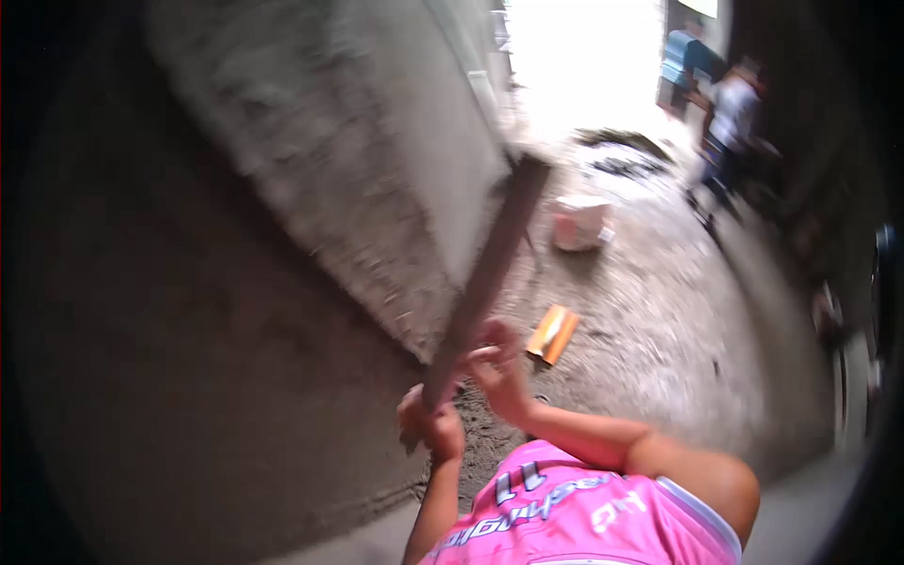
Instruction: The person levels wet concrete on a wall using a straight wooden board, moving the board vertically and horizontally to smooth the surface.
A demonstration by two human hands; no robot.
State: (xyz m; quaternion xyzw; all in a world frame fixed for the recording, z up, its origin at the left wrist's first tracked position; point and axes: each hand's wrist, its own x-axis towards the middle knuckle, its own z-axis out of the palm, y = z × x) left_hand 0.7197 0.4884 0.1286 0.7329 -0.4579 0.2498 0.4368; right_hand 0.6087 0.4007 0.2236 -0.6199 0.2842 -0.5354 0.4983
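Observation:
A long, dark straight board (489, 264), blurred, runs diagonally up from my hands. My left hand (430, 426) is closed round its lower end. My right hand (501, 372) is at the board's right side, its fingers partly bent and smeared, so I cannot tell whether it grips. An orange float (554, 334) with a pale handle lies on the rough floor to the right of the board. Dark damp mortar lies on the ground beyond my pink jersey, below my hands.
A rough plastered wall (311, 122) rises on the left. A whitish container or sack (582, 223) stands ahead. Two people (733, 118) (680, 58) are near the bright doorway, with dark material (621, 160) on the floor before it. A shadowed wall (810, 207) bounds the right.

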